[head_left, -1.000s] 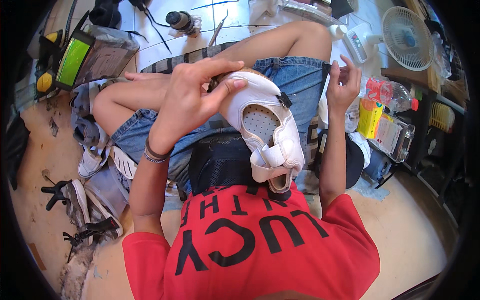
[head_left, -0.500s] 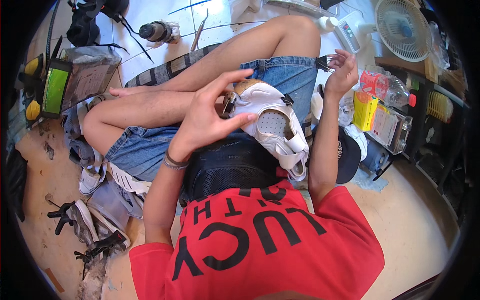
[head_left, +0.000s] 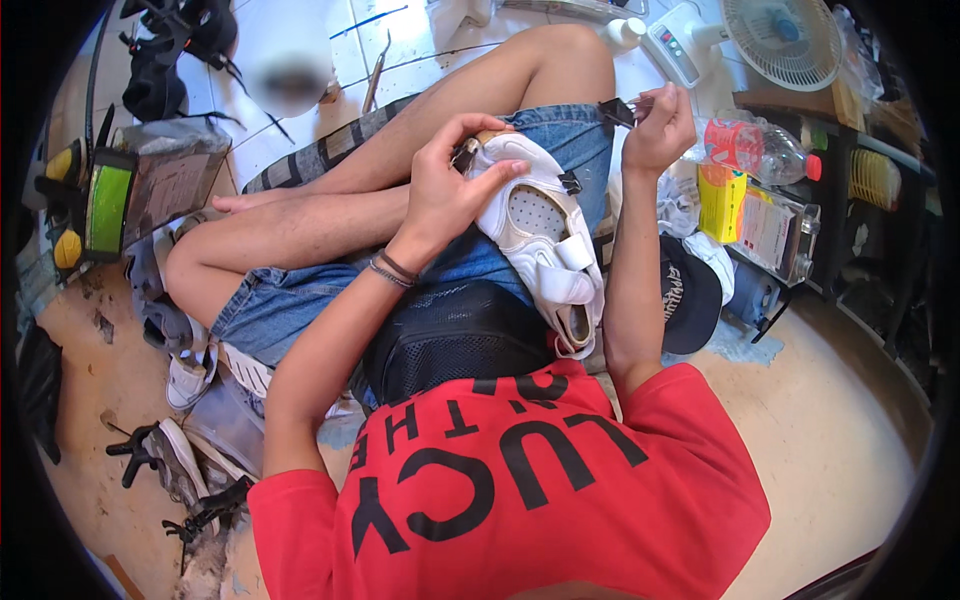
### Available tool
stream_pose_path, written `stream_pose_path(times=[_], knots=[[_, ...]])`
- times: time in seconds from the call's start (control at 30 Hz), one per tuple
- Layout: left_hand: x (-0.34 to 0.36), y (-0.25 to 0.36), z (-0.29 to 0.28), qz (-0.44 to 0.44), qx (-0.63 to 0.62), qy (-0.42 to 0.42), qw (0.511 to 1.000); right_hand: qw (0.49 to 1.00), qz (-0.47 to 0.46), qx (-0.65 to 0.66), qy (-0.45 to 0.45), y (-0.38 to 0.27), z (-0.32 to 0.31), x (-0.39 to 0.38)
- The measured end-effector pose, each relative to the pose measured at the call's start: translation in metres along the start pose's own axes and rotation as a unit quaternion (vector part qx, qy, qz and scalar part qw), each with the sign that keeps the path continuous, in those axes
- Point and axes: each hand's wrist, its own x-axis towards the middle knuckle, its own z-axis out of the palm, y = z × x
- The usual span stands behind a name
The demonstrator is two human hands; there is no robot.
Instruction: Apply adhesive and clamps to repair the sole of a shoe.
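Head-worn fisheye, close above, facing down on hands (head_left: 446,188).

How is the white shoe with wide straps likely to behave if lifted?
The white shoe with wide straps would probably flex around its opening, where the upper looks thin. Its straps may flop, as they appear to bow outward. The end nearest the shirt could swing, since the left hand holds the opposite end.

Left fingers (head_left: 497,178) | white shoe (head_left: 538,252) | half-second ago: spread | now: nearer together
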Motion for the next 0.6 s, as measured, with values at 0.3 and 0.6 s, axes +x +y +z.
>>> stream_pose_path(times=[0.3,0.6], knots=[[0.008,0.003,0.006,0.054,0.068,0.067,0.994,0.964,-0.201,0.062,-0.162,-0.063,0.034,-0.005],[0.011,0.01,0.004,-0.029,-0.011,0.076,0.997,0.936,-0.248,0.043,-0.246,-0.065,0.047,0.006]])
